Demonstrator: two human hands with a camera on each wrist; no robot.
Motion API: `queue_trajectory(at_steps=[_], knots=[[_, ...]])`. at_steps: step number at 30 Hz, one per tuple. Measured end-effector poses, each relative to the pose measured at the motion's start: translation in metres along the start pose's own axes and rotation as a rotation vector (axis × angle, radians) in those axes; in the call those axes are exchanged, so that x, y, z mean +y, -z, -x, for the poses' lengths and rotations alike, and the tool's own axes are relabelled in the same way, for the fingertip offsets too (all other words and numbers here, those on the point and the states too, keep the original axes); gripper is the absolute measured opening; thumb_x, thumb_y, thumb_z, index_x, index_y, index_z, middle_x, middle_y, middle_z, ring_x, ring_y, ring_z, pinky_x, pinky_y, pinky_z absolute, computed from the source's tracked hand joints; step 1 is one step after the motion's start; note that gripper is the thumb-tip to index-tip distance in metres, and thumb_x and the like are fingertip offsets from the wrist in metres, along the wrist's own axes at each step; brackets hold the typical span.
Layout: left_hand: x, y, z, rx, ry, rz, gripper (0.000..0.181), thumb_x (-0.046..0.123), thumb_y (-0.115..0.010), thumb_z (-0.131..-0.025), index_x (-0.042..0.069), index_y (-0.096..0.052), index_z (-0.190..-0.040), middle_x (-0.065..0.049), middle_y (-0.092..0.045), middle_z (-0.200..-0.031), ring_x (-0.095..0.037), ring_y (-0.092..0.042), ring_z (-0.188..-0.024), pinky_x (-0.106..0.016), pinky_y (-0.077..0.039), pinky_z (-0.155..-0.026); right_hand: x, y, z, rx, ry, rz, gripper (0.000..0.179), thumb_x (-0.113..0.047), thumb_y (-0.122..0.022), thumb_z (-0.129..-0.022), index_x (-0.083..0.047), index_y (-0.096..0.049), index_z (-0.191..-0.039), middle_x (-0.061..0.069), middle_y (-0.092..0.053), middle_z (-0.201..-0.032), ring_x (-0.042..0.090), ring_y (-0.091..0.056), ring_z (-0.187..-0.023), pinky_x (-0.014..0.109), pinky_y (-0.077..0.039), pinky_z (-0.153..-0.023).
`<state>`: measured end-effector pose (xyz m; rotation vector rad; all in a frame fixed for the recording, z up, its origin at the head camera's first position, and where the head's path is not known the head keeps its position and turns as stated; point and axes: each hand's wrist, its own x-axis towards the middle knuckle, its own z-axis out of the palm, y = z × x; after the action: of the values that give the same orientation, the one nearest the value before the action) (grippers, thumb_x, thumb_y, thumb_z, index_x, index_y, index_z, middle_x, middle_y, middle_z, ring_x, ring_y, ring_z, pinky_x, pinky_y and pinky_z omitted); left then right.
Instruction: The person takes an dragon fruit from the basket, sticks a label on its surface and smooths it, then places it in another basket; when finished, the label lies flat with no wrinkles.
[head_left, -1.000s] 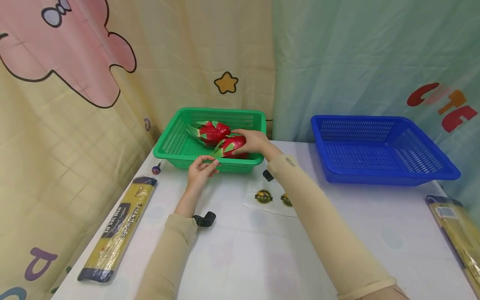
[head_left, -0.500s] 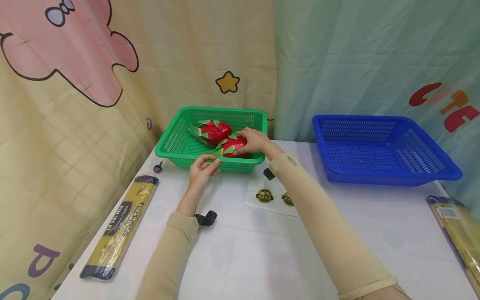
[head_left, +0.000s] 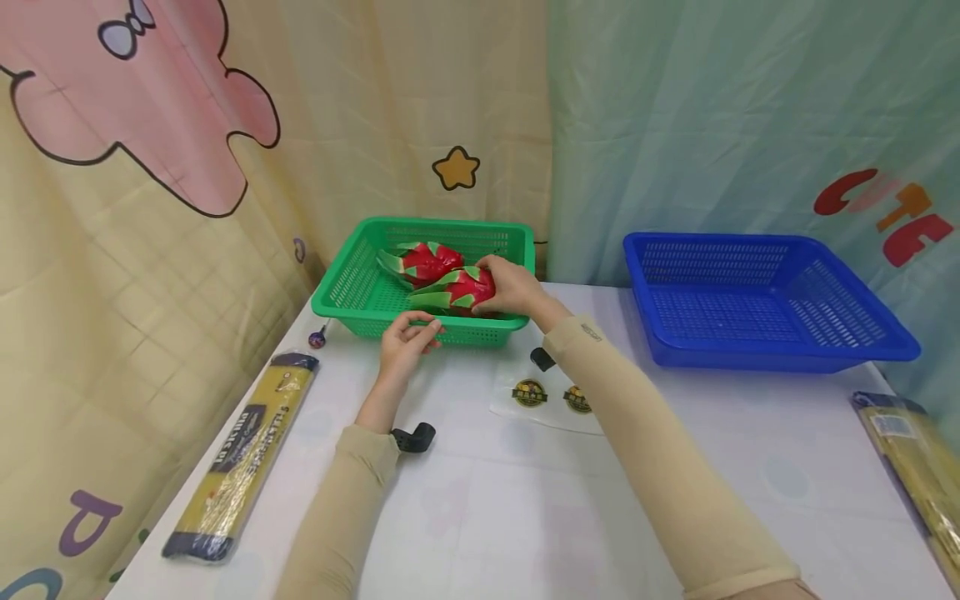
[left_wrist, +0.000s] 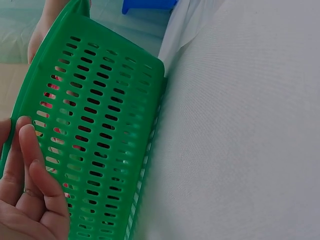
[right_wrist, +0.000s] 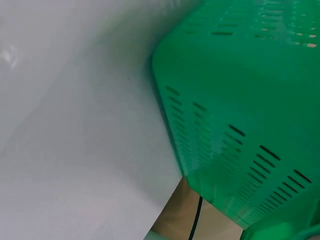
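Head: looking forward and down from well back, taking in table (head_left: 480, 517), green basket (head_left: 360, 313), blue basket (head_left: 750, 356) and curtain (head_left: 637, 125) behind. Left wrist: rolled sideways, close outside the green basket, facing along its near wall and cropping the blue basket to a scrap at top edge. Right wrist: also rolled, close outside a corner of the green basket, with table at left. Sharing green basket across all three; sharing blue basket between head and left wrist.
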<state>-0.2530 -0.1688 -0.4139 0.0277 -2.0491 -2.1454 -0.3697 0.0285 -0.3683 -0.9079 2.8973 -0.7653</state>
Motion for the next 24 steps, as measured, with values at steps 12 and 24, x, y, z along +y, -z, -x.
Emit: queue_trajectory(at_steps=[12, 24], knots=[[0.025, -0.007, 0.011, -0.017, 0.017, -0.072, 0.017, 0.007, -0.061, -0.09, -0.003, -0.055, -0.103, -0.021, -0.066, -0.081, -0.02, -0.063, -0.067, -0.023, -0.05, -0.06, -0.02, 0.038, 0.04, 0.307, 0.201, -0.164, 0.074, -0.028, -0.084, -0.07, -0.004, -0.045, -0.127, 0.009, -0.048, -0.129, 0.023, -0.041, -0.117, 0.037, -0.045, -0.09], [0.066, -0.03, 0.046, 0.079, -0.681, -0.311, 0.009, 0.005, -0.067, -0.086, -0.002, -0.064, -0.091, -0.011, -0.062, -0.081, -0.016, -0.054, -0.074, -0.024, -0.041, -0.067, -0.028, 0.07, 0.173, 0.327, 0.22, -0.401, 0.071, -0.015, -0.086, -0.067, -0.01, -0.05, -0.128, 0.004, -0.05, -0.132, 0.021, -0.048, -0.115, 0.041, -0.05, -0.085]])
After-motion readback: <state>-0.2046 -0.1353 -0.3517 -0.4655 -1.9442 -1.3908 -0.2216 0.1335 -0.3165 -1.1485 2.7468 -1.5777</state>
